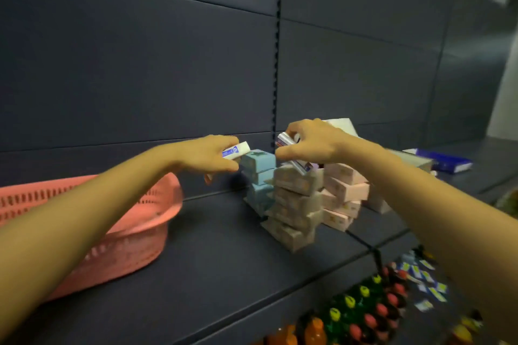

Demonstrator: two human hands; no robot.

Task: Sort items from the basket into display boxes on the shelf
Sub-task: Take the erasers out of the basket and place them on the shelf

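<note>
A pink plastic basket (134,221) sits on the dark shelf (224,266) at the left, under my left forearm. My left hand (207,157) grips a small white box with a blue label (236,151), held just left of a stack of light blue boxes (259,176). My right hand (311,143) pinches a white and red box (286,139) above a stack of beige boxes (294,204). Pink boxes (344,190) are stacked to the right of the beige ones.
A white box (340,124) stands behind my right hand. A blue and white carton (445,161) lies further right on the shelf. Below the shelf edge are bottles with coloured caps (364,308) and small packets (423,280). The dark back panel rises behind.
</note>
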